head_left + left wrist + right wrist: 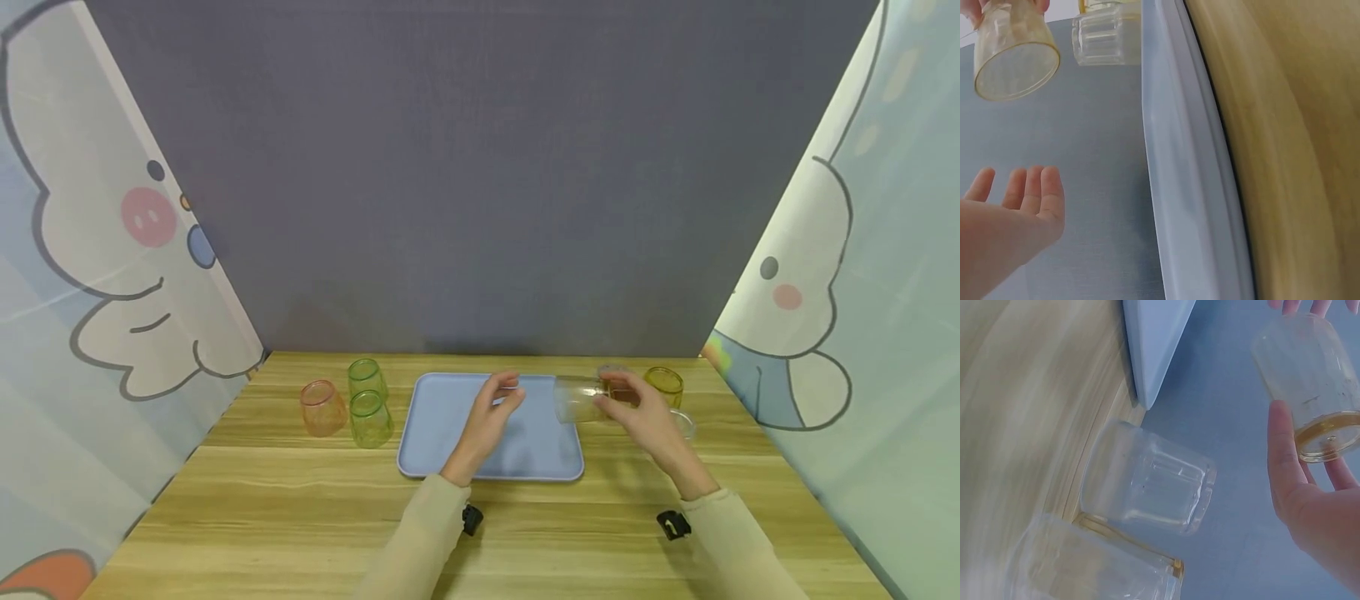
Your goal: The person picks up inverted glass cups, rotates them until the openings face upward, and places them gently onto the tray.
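My right hand (645, 421) grips a see-through, faintly amber glass (576, 402) near its base, thumb on one side and fingers on the other. The glass lies sideways in the air beside the tray's right end, its mouth turned left. In the left wrist view that glass (1016, 69) hangs mouth down in this camera's frame. Over the middle of the light blue tray (442, 433) is my left hand (487, 421), palm turned toward the glass, fingers loosely bent, holding nothing. Only its fingertips show at the top of the right wrist view.
Close to my right hand stand a yellow glass (664, 383) and a clear glass (683, 423); another clear glass (1160, 481) shows near the tray. Left of the tray are an orange-pink glass (323, 410) and two green glasses, one far (366, 377), one nearer (371, 423). A grey panel (480, 183) backs the table.
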Motion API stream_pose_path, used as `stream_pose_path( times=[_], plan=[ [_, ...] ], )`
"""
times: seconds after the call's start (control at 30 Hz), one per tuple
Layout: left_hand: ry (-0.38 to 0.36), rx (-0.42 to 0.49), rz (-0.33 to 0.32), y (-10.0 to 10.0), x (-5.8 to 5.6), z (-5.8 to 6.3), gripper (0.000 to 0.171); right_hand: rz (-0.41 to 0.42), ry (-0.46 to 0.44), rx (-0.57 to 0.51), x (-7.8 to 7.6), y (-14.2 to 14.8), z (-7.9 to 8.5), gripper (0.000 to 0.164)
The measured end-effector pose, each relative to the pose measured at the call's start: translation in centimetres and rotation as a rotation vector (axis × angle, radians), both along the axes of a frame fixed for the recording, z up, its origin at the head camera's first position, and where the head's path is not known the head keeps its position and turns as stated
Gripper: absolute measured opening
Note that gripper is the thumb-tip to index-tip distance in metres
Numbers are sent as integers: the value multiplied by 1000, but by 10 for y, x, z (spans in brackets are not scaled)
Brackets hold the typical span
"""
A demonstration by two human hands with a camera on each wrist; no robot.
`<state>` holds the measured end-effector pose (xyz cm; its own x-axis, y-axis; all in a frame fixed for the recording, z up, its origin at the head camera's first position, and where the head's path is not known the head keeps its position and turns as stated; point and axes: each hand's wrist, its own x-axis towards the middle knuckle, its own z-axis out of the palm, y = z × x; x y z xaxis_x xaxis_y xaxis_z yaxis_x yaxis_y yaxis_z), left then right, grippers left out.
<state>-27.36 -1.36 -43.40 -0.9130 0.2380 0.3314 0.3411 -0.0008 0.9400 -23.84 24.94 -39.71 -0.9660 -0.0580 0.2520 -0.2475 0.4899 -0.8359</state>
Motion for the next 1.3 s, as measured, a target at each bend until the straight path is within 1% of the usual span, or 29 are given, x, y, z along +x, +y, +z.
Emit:
stream_pose_path(
  times=[0.1, 0.2, 0.43, 0.5, 0.67, 0.8, 1.0, 1.17, 1.3],
  plan=[
    [1, 20, -8, 3, -1, -2, 41, 15, -4, -40, 0, -2, 0, 51],
    [-1, 28, -16, 5, -1, -1, 41, 30, -1, -83, -1, -4, 0, 51],
    [-3, -3, -40, 9, 3, 9, 43, 50, 22, -150, 0, -12, 0, 49],
    [-3, -9, -47, 9, 3, 10, 43, 53, 25, -167, -1, -14, 0, 48],
    [10, 3, -50, 11, 1, 3, 45, 63, 36, -227, -3, -18, -2, 45],
    [20, 12, -67, 11, -1, -1, 46, 84, 30, -273, -3, -22, -5, 44],
    [39, 8, -98, 10, 0, -3, 49, 93, 19, -284, -4, -28, -9, 44],
    [21, 2, -104, 8, 1, -4, 52, 111, 9, -283, -7, -33, -12, 45],
    [-1, 9, -122, 7, 1, -5, 54, 127, -6, -301, -8, -36, -15, 47]
  ],
)
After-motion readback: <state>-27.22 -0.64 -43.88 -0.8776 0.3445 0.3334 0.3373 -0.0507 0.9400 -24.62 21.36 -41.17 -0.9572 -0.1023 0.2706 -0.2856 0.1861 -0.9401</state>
